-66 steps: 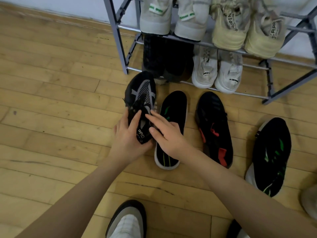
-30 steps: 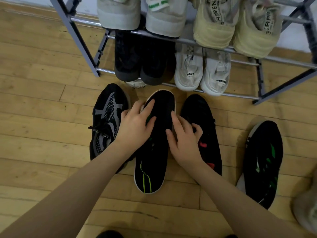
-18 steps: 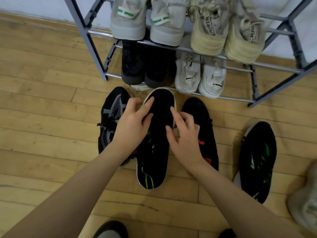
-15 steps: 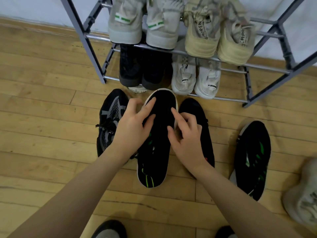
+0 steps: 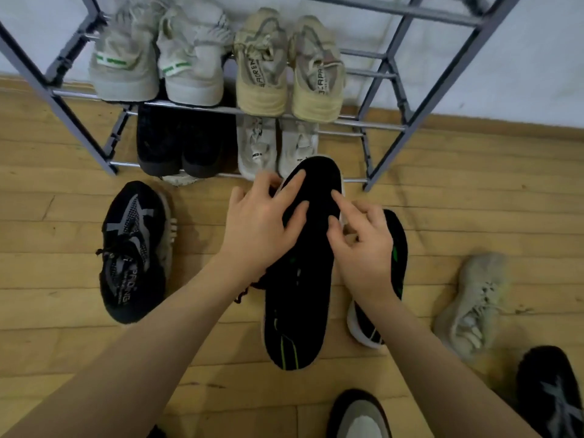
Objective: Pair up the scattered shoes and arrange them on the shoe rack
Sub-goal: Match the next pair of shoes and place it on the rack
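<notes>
A black shoe with green lines [image 5: 300,279] lies toe toward the rack, its toe over the rack's bottom bar. My left hand [image 5: 259,229] grips its left side and my right hand [image 5: 363,248] its right side, fingers spread over the upper. Its match, another black-green shoe [image 5: 399,248], lies just to the right, partly under my right hand. Dark laces [image 5: 246,292] of a shoe hidden beneath stick out below my left wrist. The grey metal shoe rack [image 5: 392,124] holds two light pairs on the upper shelf and a black pair and a white pair below.
A black-grey shoe [image 5: 132,251] lies on the wooden floor at the left. At the right lie a beige shoe [image 5: 474,301] and another black-grey shoe [image 5: 556,396]. A worn shoe [image 5: 360,418] shows at the bottom edge. The right end of each rack shelf has no shoes.
Both hands have carried the black-green shoe to the right, over the black-red shoe, so it now lies beside its green match. The view has also swung right.
</notes>
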Demonstrator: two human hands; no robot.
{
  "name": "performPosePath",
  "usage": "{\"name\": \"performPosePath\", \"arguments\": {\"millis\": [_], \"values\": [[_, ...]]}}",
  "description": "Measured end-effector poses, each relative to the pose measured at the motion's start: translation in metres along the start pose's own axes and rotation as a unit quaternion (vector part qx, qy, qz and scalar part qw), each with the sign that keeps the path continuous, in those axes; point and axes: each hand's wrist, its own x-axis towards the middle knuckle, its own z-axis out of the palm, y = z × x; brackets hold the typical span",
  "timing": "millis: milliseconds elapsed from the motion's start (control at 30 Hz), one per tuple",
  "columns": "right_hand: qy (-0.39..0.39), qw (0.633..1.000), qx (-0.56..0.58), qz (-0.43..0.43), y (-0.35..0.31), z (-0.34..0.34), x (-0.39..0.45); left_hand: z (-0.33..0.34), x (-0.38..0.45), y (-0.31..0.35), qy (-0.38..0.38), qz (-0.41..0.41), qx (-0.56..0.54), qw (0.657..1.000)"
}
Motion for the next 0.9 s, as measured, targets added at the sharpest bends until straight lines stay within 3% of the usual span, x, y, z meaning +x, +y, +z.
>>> {"name": "performPosePath", "arguments": {"millis": [233,400,500,733,900], "values": [[-0.062,0.990,-0.033,0.122,0.062,-0.033,-0.004,0.068,0.022,0.038,-0.075,0.002,-0.037,0.996],[-0.179,0.961,-0.049,0.204,0.094,-0.034,-0.013,0.109,0.025,0.040,-0.190,-0.039,-0.025,0.981],[-0.237,0.942,-0.086,0.221,0.105,-0.041,-0.025,0.117,0.014,0.039,-0.242,-0.076,-0.014,0.967],[-0.236,0.931,-0.174,0.218,0.104,-0.066,-0.079,0.094,-0.039,0.060,-0.248,-0.021,-0.049,0.967],[-0.304,0.915,-0.156,0.215,0.103,-0.077,-0.110,0.092,-0.075,0.072,-0.314,0.036,0.051,0.947]]}}
